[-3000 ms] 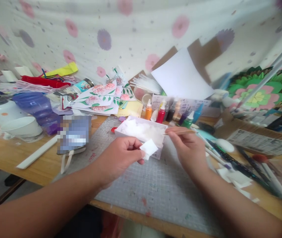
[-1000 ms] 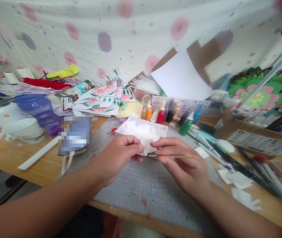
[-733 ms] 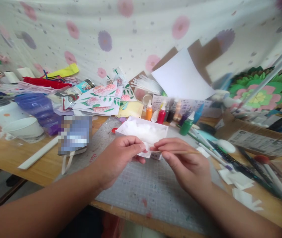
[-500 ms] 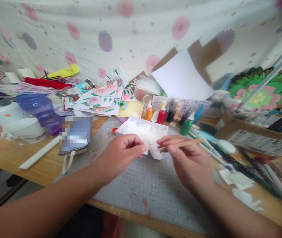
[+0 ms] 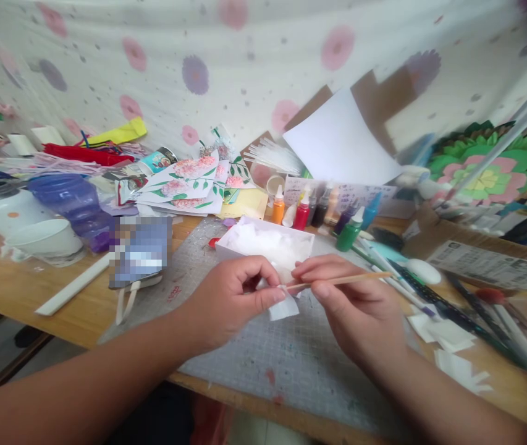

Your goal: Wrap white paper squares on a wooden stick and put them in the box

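Between the thumb and fingers of my left hand (image 5: 240,296) is a small white piece of paper (image 5: 284,308), its lower part hanging free. My right hand (image 5: 360,303) pinches a thin wooden stick (image 5: 356,279), which lies nearly level. The stick's left tip meets the white paper at my left fingertips. Just behind both hands stands a white box (image 5: 235,248) full of fluffy white pieces (image 5: 267,241). A grey cutting mat (image 5: 263,364) lies below my hands.
Several paint bottles (image 5: 302,213) stand behind the box. At left are a phone (image 5: 141,250) on a stand and a white cup (image 5: 43,240). Brushes and white paper scraps (image 5: 448,330) lie at right, near a cardboard box (image 5: 480,262).
My left hand has moved slightly right and now pinches the white paper. The stick has shifted down a little, and its tip now reaches that paper.
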The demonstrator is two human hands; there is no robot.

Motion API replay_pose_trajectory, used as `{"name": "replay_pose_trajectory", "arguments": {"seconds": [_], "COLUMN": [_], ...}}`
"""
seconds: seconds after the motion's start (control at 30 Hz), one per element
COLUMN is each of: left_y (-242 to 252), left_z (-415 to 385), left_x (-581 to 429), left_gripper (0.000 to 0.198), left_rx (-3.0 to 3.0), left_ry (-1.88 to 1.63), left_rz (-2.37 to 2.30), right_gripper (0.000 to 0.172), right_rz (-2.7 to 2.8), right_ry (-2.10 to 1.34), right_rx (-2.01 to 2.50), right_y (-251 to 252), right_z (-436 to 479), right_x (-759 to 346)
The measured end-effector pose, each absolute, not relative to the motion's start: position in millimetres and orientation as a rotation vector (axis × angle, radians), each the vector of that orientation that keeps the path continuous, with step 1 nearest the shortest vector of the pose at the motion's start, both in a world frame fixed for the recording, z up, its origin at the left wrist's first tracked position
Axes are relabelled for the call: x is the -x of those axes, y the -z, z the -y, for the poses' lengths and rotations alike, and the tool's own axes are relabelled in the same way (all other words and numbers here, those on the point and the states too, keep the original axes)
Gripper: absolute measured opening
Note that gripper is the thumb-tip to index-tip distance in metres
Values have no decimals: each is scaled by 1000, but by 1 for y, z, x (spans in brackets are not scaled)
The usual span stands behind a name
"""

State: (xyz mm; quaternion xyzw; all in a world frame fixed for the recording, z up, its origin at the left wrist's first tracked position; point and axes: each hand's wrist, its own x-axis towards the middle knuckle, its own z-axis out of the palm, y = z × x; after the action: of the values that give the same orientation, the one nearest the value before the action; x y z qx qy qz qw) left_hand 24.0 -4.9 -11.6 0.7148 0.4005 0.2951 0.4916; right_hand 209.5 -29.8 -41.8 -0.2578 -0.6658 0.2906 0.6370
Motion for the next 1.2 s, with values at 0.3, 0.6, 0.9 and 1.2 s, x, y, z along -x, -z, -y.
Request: {"name": "replay_pose_trajectory", "arguments": {"seconds": [0.3, 0.6, 0.9, 1.2], "left_y": [2, 17, 16, 13], "left_z": [9, 9, 6, 6], "left_x": [-25, -30, -23, -22], "left_gripper": [7, 16, 17, 13], "left_rx": [-1923, -1402, -1463, -1528], "left_ry": [-729, -762, -888, -818], "left_rz": [-1139, -783, -790, -804], "right_gripper": [18, 27, 25, 27], "right_rz": [1693, 1622, 1661, 1525], "right_ry": [-378, -254, -334, -491], "right_rx": [675, 716, 641, 549], "right_y": [30, 34, 26, 35], "right_z": [34, 42, 45, 40], "right_x": [-210, -213, -211, -211]}}
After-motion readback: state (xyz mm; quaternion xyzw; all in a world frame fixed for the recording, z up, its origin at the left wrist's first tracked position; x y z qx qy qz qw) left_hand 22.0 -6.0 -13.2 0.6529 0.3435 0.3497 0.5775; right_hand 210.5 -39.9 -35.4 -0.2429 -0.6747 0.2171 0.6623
